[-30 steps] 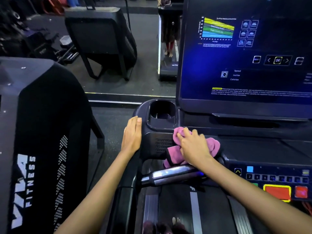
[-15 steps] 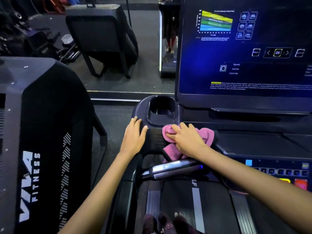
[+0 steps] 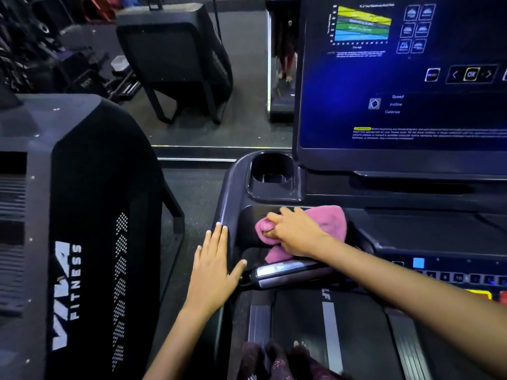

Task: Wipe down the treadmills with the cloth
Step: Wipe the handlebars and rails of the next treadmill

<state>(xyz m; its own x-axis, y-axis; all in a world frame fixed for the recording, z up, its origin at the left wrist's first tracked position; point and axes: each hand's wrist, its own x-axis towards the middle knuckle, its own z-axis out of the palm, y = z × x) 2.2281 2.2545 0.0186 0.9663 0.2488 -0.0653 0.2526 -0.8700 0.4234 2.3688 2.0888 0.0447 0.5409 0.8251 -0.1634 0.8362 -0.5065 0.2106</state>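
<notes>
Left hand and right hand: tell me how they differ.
The left hand lies flat with straight, spread fingers on the treadmill's side rail; the right hand curls round the pink cloth. The left holds nothing; the right presses the cloth onto the console. Both are bare and touch the same treadmill.

I see the cloth (image 3: pixel 327 223) on the treadmill console (image 3: pixel 411 223), before the cup holder (image 3: pixel 271 174). My left hand (image 3: pixel 212 272) rests on the console's left edge.

The left hand (image 3: pixel 211 272) lies flat with its 4 fingers straight and thumb stuck out to the side, while the right hand (image 3: pixel 297 235) reaches across with its fingers curled, squeezing the pink cloth (image 3: pixel 327 220).
</notes>
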